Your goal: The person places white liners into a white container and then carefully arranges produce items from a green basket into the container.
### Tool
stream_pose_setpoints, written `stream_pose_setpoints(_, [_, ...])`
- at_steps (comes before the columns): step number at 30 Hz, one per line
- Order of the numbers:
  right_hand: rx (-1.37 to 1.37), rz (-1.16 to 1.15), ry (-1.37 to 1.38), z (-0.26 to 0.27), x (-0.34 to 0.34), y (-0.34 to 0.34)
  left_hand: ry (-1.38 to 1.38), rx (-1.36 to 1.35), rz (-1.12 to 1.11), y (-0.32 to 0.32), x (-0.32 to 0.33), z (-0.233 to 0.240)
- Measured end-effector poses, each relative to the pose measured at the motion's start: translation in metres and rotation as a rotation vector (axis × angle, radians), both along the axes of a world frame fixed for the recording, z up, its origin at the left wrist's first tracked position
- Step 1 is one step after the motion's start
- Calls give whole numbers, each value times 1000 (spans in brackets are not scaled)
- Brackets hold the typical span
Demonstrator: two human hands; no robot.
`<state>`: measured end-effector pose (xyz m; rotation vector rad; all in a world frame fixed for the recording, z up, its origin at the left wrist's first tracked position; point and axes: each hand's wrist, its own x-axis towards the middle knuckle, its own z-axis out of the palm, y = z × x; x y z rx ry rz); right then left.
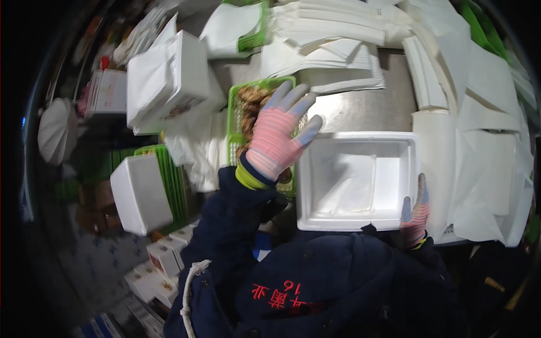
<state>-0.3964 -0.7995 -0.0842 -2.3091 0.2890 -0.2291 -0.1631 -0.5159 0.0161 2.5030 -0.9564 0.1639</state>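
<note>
My left hand (279, 126), in a pink-striped glove with grey-blue fingertips, is over a green plastic basket (231, 110). Its fingers are spread and nothing shows in them. Brown mushrooms (252, 95) lie in the basket, partly hidden under the hand. Right of the basket stands a white foam box (359, 223) without a lid, a thin white sheet (344, 181) lying on its floor. My right hand (414, 222), gloved alike, grips the box's right wall near the front corner, with the thumb at the rim and a finger along the outside.
White paper sheets (329, 21) are piled at the back of the metal table (351, 110), and more white sheets (486, 169) cover the right side. White foam boxes (154, 84) and stacked green baskets (171, 181) stand at left. Several small white boxes (165, 255) sit lower left.
</note>
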Motion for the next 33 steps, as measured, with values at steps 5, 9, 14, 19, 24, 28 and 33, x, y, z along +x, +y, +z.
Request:
stream_pose_setpoints(5, [-20,50,10,0,1,-2,147,-343,712,193,-85,-58])
stream_pose_setpoints(9, [-24,73,-12,4,3,1,164,245,943,295,-109,-90])
stream_pose_setpoints(14, [-128,86,21,4,4,2,242,487,1115,272,-65,-110])
stream_pose_setpoints(19, [-51,18,30,3,-3,-1,624,370,1188,326,-51,-149])
stream_pose_setpoints(24, [-129,-164,-75,27,-8,-2,199,-862,927,305,-87,-97])
stream_pose_setpoints(28, [-117,-45,-271,53,18,32,-183,-387,841,318,-84,-83])
stream_pose_setpoints(33, [-155,32,-286,73,26,65,546,413,941,314,-69,-105])
